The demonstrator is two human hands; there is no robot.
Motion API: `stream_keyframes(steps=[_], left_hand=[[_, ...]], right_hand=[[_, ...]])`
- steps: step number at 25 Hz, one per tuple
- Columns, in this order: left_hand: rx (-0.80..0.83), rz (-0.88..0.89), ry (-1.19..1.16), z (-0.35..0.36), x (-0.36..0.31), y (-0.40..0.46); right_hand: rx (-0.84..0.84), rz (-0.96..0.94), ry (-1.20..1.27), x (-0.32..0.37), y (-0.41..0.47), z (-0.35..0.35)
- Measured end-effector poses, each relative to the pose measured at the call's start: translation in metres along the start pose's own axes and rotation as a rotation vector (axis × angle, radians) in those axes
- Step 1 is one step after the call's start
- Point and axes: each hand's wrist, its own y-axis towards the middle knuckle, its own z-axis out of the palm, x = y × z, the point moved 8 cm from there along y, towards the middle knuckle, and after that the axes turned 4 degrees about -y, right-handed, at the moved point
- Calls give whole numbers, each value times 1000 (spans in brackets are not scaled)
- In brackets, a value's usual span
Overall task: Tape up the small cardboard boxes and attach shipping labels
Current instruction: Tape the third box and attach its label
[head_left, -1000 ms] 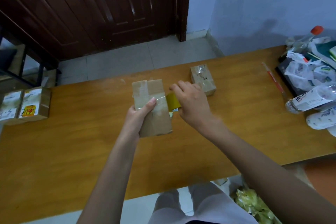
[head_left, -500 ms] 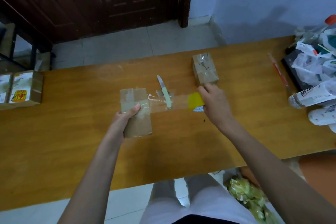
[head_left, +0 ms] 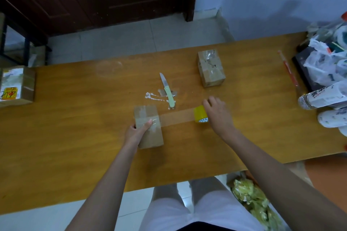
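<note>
My left hand (head_left: 138, 131) grips a small cardboard box (head_left: 150, 133) near the middle of the wooden table (head_left: 75, 137), thumb pressing tape onto its top. My right hand (head_left: 217, 114) holds a yellow tape roll (head_left: 200, 116) to the right of the box. A strip of clear brown tape (head_left: 177, 118) stretches taut between roll and box. A second taped box (head_left: 210, 68) stands farther back on the right. A labelled box (head_left: 16, 85) sits at the table's left edge.
A small knife with a pale green handle (head_left: 167, 91) lies behind the stretched tape, beside white tape scraps (head_left: 153, 96). Plastic bags and bottles (head_left: 326, 88) crowd the right end. A red pen (head_left: 288, 70) lies near them. A bag of green material (head_left: 251, 200) sits on the floor.
My right hand has pulled the tape roll away to the right, drawing out a long strip. The box has moved down and left with my left hand, uncovering the knife.
</note>
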Motion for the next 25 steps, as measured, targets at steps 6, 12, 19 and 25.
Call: stream_keyframes(steps=[6, 12, 19, 25], left_hand=[[-214, 256, 433, -8, -18, 1], [-381, 640, 623, 20, -85, -18], [-424, 619, 959, 34, -80, 4], [-454, 606, 945, 29, -81, 8]], right_hand=[[54, 69, 156, -16, -11, 18], [47, 140, 309, -19, -13, 25], [27, 98, 164, -16, 2, 19], [-55, -11, -111, -47, 3, 9]])
